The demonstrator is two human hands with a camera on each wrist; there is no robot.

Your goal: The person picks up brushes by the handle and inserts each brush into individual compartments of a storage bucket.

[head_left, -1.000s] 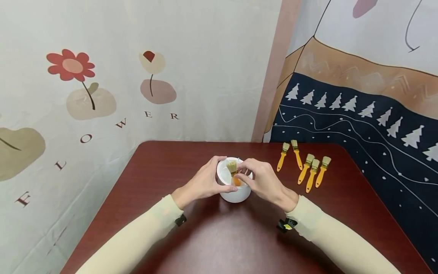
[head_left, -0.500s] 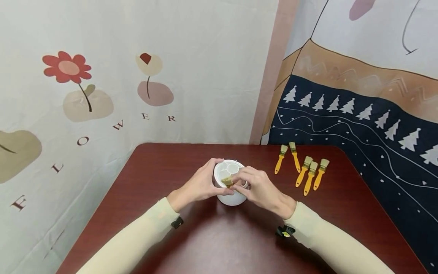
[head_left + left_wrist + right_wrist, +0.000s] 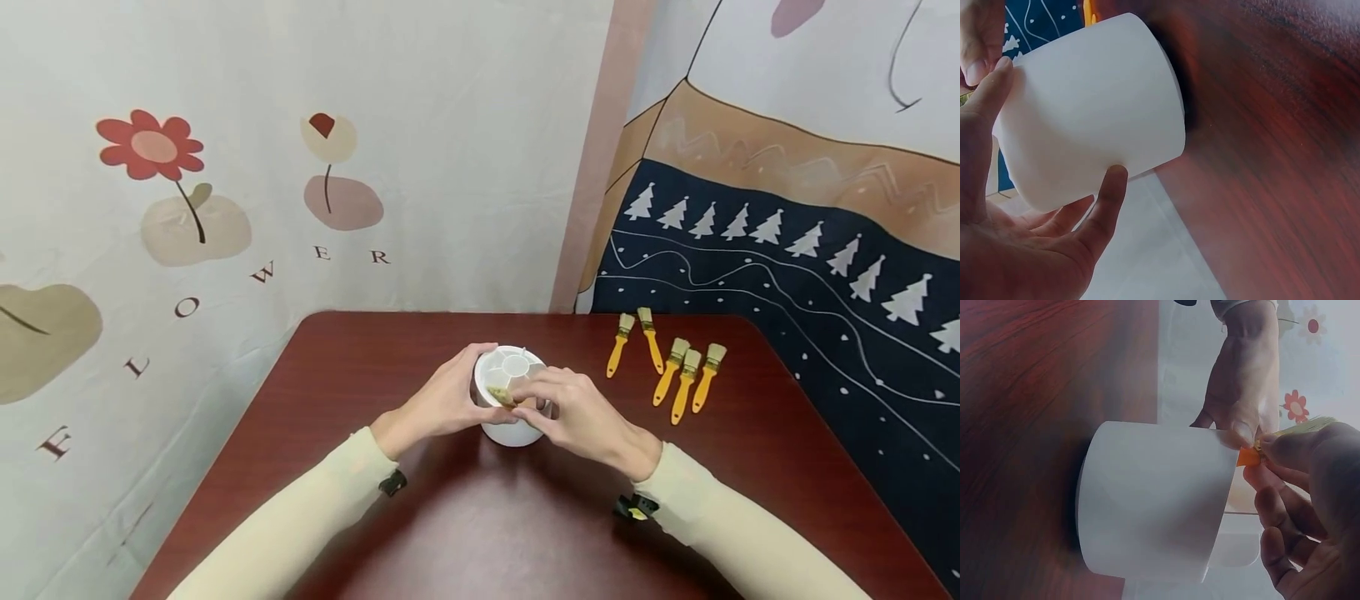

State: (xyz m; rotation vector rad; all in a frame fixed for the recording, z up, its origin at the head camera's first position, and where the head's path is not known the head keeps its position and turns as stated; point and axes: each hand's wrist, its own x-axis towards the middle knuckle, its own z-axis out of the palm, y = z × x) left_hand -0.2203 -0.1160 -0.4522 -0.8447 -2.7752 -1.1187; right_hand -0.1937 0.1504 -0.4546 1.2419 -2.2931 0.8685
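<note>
pale sleeves point(image 3: 300, 521) with dark bands point(image 3: 392, 482) at the cuffs reach in across a dark red surface point(image 3: 510, 517), where a person works with both hands at a white container point(image 3: 510, 434). the left hand point(image 3: 438, 398) is spread around the container's side, its thumb at the near rim. the right hand point(image 3: 588, 417) pinches a brush point(image 3: 501, 395) between thumb and fingers, its bristles tilted above the opening and its orange handle at the rim. inside, pale dividers ring a round centre. farther right lie three yellow-handled brushes point(image 3: 686, 387) and, beyond them, two more brushes point(image 3: 619, 344). behind hang a flower-print cloth point(image 3: 465, 167) and a dark blue panel of white trees point(image 3: 768, 227).
</note>
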